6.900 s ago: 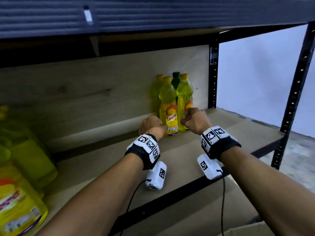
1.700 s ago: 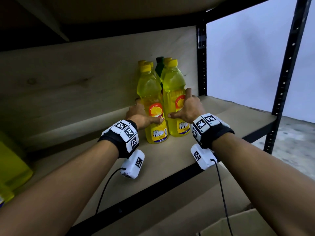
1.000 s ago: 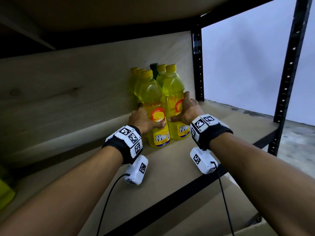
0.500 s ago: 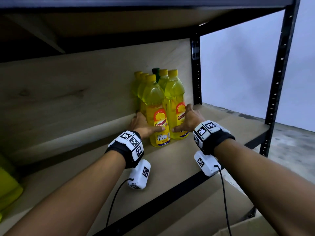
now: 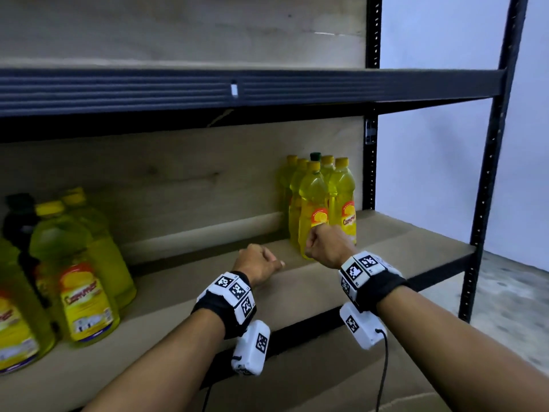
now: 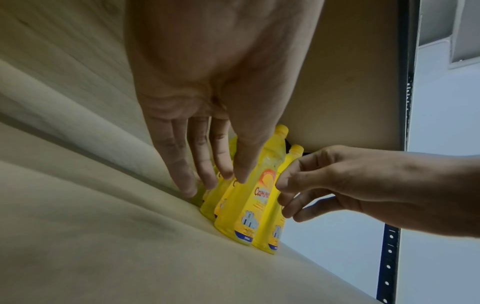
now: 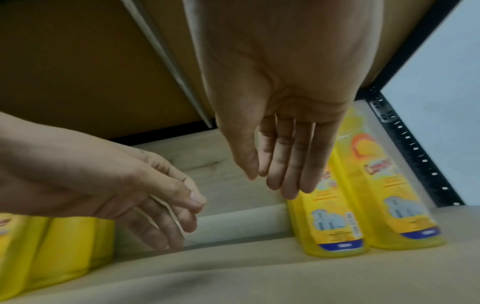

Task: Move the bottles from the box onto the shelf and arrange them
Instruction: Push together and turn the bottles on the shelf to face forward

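left hand [image 5: 258,264]: fingers now hanging loose, holding nothing
right hand [image 5: 326,244]: fingers relaxed, off the bottles [image 5: 319,203] it was gripping
change: both hands pulling back; cluster is standing ahead of fingertips on shelf [image 5: 297,286], placed

The right hand [image 7: 280,115] hung palm-down with fingers [image 7: 288,164] straight and together, holding nothing, in front of two upright yellow bottles [image 7: 369,185] standing side by side on the shelf board [image 7: 233,277]. The left hand [image 7: 109,181], loosely curled and empty, reached in from the left, above blurred larger yellow bottles [image 7: 52,251] at the frame's edge
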